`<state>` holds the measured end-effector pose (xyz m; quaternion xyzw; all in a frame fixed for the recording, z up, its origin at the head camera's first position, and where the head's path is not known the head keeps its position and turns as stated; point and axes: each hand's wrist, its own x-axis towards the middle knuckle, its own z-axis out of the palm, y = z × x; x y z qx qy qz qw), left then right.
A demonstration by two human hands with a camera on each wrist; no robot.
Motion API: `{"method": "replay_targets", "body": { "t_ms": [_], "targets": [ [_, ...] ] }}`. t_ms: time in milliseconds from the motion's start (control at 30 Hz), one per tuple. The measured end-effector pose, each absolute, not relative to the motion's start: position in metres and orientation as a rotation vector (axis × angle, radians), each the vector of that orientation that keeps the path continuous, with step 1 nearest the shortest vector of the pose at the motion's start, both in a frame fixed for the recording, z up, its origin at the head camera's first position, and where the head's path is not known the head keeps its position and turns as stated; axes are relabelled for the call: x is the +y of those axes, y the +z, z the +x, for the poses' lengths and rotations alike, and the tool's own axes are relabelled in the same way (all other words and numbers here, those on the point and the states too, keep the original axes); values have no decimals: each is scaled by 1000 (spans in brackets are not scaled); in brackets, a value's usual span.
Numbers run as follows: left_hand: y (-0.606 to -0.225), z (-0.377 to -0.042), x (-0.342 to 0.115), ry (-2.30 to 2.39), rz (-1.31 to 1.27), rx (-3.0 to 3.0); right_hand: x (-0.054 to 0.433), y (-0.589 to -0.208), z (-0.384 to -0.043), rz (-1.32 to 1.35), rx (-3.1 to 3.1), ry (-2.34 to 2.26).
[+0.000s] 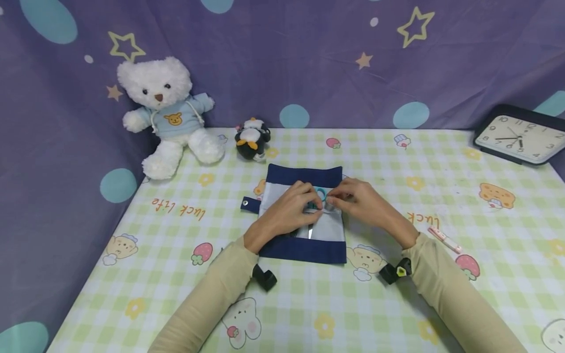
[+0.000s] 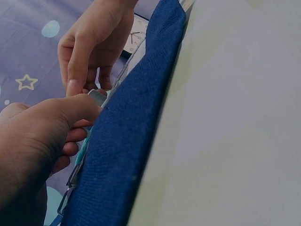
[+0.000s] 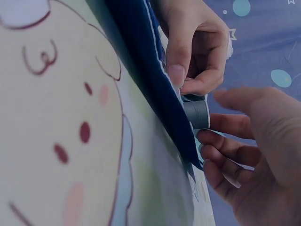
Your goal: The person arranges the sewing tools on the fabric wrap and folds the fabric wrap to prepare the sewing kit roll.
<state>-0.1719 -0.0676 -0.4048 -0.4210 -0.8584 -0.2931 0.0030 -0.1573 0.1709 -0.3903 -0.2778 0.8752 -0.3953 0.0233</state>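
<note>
An opened fabric pouch (image 1: 304, 251), navy at both ends and pale grey inside, lies flat on the table. Scissors (image 1: 321, 193) with teal handles lie in it, their blade tip pointing toward me. My left hand (image 1: 289, 212) reaches across the pouch; its thumb and forefinger pinch the cloth of an inner edge. A small grey-green cylinder (image 3: 196, 114), like a thread spool, sits at that edge. The fingers of my right hand (image 1: 363, 200) touch the cylinder's outer end, with the thumb (image 3: 235, 98) apart from it. Below the left fingers, metal wire loops (image 2: 67, 190) show along the pouch.
A snap strap (image 1: 250, 204) sticks out from the pouch's left side. Behind it are a white teddy bear (image 1: 172, 113) and a penguin toy (image 1: 252, 139). On the right lie a slim pink-and-white stick (image 1: 444, 240) and a black-framed clock (image 1: 521, 138). A patterned cloth (image 1: 282, 314) covers the table.
</note>
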Motion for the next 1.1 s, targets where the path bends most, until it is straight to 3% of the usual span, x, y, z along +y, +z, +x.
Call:
{"method": "replay_targets", "body": {
  "t_ms": [1100],
  "targets": [
    [-407,-172,-68,-918,-1323,-2675,174,-395,-162,-834,2708,-1265]
  ]
}}
